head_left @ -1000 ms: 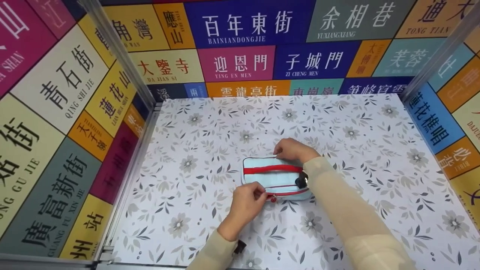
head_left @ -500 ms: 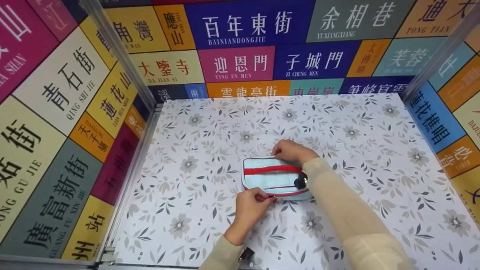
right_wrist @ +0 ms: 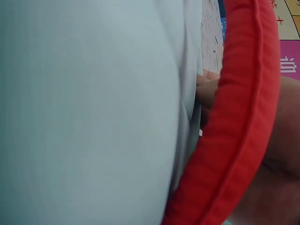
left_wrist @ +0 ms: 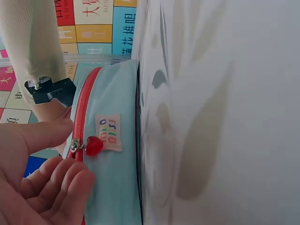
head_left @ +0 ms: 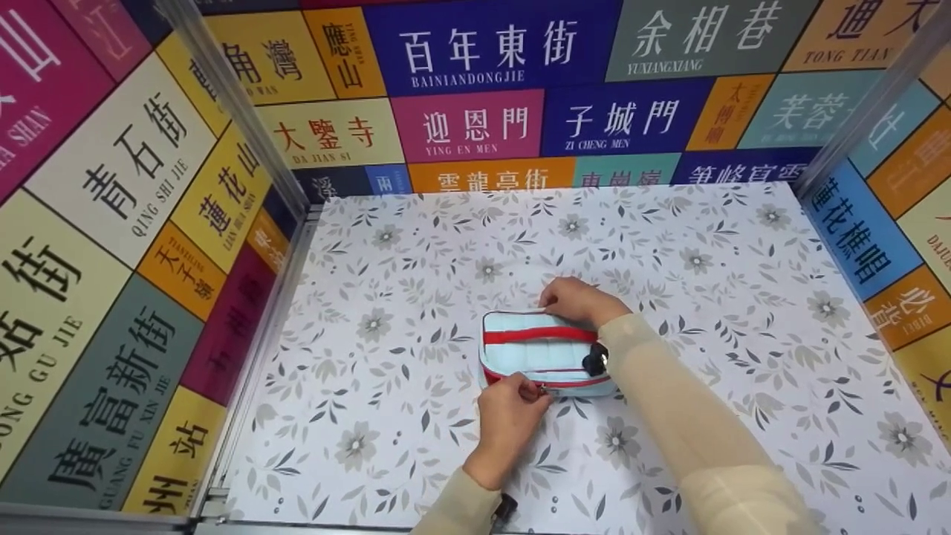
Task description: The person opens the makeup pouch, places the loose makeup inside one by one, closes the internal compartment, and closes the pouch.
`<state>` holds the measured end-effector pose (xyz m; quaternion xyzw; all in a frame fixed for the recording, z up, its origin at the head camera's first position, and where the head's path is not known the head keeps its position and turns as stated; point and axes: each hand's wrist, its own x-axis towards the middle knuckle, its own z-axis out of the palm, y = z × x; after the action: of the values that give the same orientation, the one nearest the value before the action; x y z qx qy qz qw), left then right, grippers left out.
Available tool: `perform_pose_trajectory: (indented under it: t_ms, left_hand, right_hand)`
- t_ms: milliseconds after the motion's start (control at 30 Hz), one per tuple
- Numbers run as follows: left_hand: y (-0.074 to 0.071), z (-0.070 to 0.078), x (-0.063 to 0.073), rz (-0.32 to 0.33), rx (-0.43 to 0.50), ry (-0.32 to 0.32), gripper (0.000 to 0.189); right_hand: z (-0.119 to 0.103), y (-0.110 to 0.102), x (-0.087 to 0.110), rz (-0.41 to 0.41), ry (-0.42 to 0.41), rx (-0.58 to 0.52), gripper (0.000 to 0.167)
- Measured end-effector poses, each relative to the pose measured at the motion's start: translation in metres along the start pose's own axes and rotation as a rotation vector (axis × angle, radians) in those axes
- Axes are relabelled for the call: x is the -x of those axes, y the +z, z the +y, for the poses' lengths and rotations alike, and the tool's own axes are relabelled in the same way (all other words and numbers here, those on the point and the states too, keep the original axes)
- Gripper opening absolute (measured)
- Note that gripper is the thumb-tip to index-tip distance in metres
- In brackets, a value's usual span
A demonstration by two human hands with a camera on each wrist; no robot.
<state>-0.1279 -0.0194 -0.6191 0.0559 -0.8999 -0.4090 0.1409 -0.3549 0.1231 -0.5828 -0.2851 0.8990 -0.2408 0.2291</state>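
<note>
A light-blue cosmetic bag (head_left: pixel 513 358) with a red carry handle (head_left: pixel 539 334) and red zipper lies on the patterned table. Along its near side my left hand (head_left: pixel 513 416) pinches the zipper edge. The left wrist view shows the thumb tip right beside the metal zipper slider (left_wrist: pixel 75 146), with other fingers curled just below it. From the slider hangs a red heart charm (left_wrist: pixel 94 146), next to a small lettered label (left_wrist: pixel 108 132). My right hand (head_left: pixel 583 299) grips the bag's far edge; its fingertips are partly hidden behind the bag and handle in the right wrist view.
The table (head_left: pixel 416 267) has a white cloth printed with grey flowers and leaves. Panels with large characters (head_left: pixel 483 122) stand behind it and at both sides. A metal frame post (head_left: pixel 245 111) rises at the back left corner.
My left hand has slid a little to the right along the bag's near edge, up to the zipper slider. The right hand keeps its hold on the far edge; the bag has hardly moved.
</note>
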Motion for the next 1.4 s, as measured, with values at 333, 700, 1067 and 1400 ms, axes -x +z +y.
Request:
perform_pose_trajectory:
  t_ms: [333,700,1067,1400]
  left_hand:
    - [0.004,0.008,-0.005,-0.047,-0.234,0.034,0.033]
    - [0.008,0.012,-0.008,-0.013,-0.361,0.073,0.026]
    - [0.019,0.016,-0.008,0.109,-0.446,0.186,0.024]
    - [0.015,0.011,-0.006,0.082,-0.370,0.200,0.020]
  right_hand:
    - [-0.003,0.003,0.001,0.027,0.005,0.010,0.017]
    - [-0.001,0.004,0.000,0.029,0.005,0.001,0.017]
    - [-0.001,0.006,-0.003,0.038,-0.008,0.020,0.016]
    - [-0.002,0.006,-0.003,0.028,0.013,0.025,0.016]
